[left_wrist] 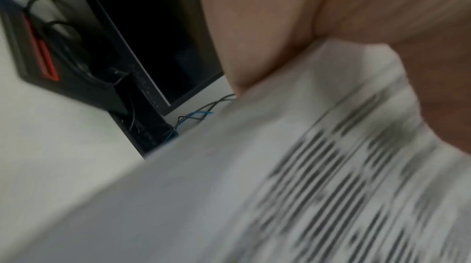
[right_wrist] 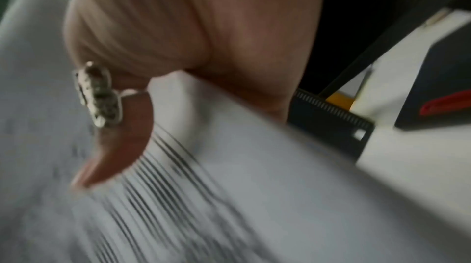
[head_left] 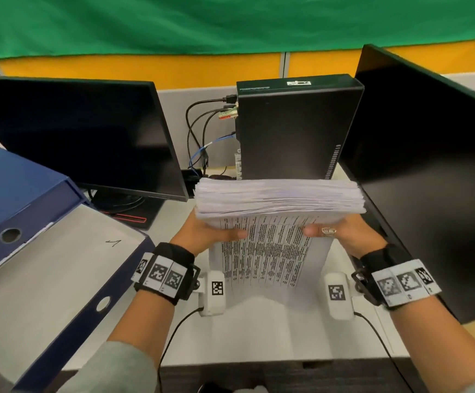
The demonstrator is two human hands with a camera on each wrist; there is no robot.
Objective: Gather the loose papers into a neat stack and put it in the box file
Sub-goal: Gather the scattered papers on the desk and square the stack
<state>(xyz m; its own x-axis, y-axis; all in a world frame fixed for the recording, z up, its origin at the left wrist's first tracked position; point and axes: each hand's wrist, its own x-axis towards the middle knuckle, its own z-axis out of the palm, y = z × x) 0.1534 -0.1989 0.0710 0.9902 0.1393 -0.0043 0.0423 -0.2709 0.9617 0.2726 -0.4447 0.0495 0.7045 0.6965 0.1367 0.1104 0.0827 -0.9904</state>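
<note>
A thick stack of white printed papers (head_left: 276, 222) stands upright on its lower edge over the desk, its top edge fanned toward me. My left hand (head_left: 210, 231) grips the stack's left side, thumb across the printed front sheet. Gripping the right side is my right hand (head_left: 335, 232), with a ring on its thumb. Both wrist views are blurred; each shows a thumb on the printed sheet, the stack (left_wrist: 305, 166) beside the left hand (left_wrist: 267, 25) and the stack (right_wrist: 229, 166) under the right hand (right_wrist: 153, 35). The blue box file (head_left: 32, 217) lies open at the left, its pale inside showing.
A black monitor (head_left: 74, 137) stands at the back left and a second monitor (head_left: 429, 165) at the right. A small black computer (head_left: 293, 129) with cables (head_left: 202, 131) stands behind the stack. The white desk (head_left: 273, 330) runs to its near edge below my wrists.
</note>
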